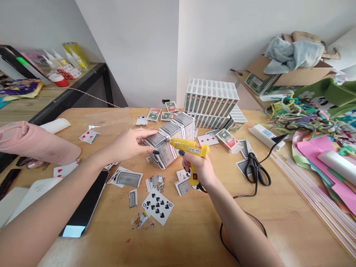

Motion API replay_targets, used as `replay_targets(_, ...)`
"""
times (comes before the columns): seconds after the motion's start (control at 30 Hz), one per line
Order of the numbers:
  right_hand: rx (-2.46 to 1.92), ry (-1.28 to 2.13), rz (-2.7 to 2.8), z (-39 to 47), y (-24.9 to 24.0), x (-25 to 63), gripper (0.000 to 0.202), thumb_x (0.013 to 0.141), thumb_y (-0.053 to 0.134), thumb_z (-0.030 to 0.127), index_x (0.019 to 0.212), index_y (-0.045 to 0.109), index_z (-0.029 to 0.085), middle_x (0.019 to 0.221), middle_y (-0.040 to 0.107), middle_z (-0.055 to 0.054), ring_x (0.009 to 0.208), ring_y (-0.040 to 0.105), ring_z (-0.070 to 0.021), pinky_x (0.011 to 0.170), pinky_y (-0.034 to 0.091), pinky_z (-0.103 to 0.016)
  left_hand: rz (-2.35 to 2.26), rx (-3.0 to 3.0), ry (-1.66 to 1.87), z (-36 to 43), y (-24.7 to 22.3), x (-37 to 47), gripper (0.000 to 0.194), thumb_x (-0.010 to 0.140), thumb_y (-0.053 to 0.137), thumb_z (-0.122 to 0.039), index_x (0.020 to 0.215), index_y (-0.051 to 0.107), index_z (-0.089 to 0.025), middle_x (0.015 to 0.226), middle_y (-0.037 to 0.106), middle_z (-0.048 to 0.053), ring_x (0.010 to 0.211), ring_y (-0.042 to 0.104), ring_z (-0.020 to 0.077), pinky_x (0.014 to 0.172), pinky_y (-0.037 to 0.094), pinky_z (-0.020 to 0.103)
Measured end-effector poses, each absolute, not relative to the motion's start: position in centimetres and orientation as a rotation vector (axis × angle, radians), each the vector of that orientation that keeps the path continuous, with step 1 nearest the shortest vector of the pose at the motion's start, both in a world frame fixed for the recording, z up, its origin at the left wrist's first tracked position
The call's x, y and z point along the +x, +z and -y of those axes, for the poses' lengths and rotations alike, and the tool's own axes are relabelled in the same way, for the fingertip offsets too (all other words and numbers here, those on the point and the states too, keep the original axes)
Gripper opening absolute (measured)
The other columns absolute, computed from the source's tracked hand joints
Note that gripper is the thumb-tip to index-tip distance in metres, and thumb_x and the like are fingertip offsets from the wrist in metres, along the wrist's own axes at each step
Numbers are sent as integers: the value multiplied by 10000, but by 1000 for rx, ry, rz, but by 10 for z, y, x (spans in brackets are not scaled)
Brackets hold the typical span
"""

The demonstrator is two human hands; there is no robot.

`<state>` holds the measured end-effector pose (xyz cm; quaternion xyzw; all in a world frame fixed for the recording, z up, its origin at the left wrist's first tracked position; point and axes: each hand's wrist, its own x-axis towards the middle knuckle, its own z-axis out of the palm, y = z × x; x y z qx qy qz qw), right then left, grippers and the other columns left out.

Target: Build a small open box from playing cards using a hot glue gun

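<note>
My right hand point(202, 166) is wrapped round a yellow hot glue gun point(185, 144), its nozzle pointing left against or just over a box-like structure built of playing cards point(178, 129). The structure lies tilted on the table, with grey patterned card backs facing out. At its left end, my left hand point(136, 144) grips it, thumb in front and fingers on top. Whether glue is coming out is too small to see. Below the structure lie cut card pieces point(155, 182) and a nine of spades point(158, 206).
Stacked card boxes point(211, 100) stand behind. To the right are black scissors point(255, 168), a power strip point(265, 135), glue sticks point(311, 196) and the gun's black cord point(244, 196). A phone point(86, 204) and a pink roll point(39, 142) lie at left.
</note>
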<state>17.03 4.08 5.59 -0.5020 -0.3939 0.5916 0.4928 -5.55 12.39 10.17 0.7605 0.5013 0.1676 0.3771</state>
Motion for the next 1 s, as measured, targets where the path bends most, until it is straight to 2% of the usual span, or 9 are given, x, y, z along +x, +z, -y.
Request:
replay_targets(0.17, -1205, 1435, 992, -41, 59, 170, 366, 733, 638, 403, 497, 442, 204, 416, 434, 47, 421, 382, -83, 412, 294, -225, -1290, 1915, 419, -123, 103, -54, 746, 643, 753, -555, 1313, 583, -275, 1390, 549, 37, 1227, 553, 302, 1069, 440, 416)
replay_targets(0.37, -1194, 1461, 1003, -38, 61, 168, 338, 719, 649, 390, 511, 458, 205, 412, 439, 53, 401, 369, -77, 400, 279, -222, -1347, 1932, 392, -123, 104, -54, 721, 642, 747, -570, 1295, 597, -304, 1337, 595, 23, 1166, 600, 309, 1044, 458, 420)
replay_targets(0.63, -1270, 1474, 1021, -34, 65, 164, 304, 719, 636, 381, 531, 477, 204, 413, 465, 53, 370, 358, -72, 371, 265, -220, -1328, 1953, 368, -123, 104, -54, 739, 663, 711, -606, 1317, 576, -288, 1320, 612, 33, 1137, 620, 286, 1013, 480, 385)
replay_targets(0.73, -1252, 1517, 977, -35, 66, 165, 208, 698, 640, 343, 587, 547, 193, 476, 558, 23, 420, 458, -99, 407, 342, -228, -1324, 1955, 368, -123, 105, -55, 734, 662, 714, -603, 1311, 582, -288, 1318, 613, 34, 1135, 621, 284, 1015, 476, 389)
replay_targets(0.83, -1201, 1546, 953, -38, 65, 168, 127, 676, 655, 299, 715, 630, 181, 622, 661, -10, 514, 554, -126, 500, 441, -254, -1319, 1959, 365, -123, 105, -55, 712, 680, 706, -589, 1313, 579, -288, 1336, 597, 33, 1147, 614, 281, 1021, 469, 394)
replay_targets(0.9, -1166, 1546, 935, -40, 63, 170, 155, 675, 664, 294, 780, 654, 180, 655, 675, -13, 557, 585, -139, 549, 474, -267, -1316, 1964, 360, -123, 106, -54, 702, 691, 697, -585, 1316, 575, -290, 1339, 594, 29, 1148, 613, 277, 1022, 467, 391)
replay_targets(1.0, -1124, 1563, 916, -41, 62, 171, 177, 687, 668, 327, 781, 659, 178, 570, 637, 1, 538, 577, -143, 550, 476, -270, -1343, 1965, 335, -123, 108, -52, 697, 692, 700, -570, 1316, 576, -286, 1326, 605, 32, 1135, 621, 278, 1015, 471, 382)
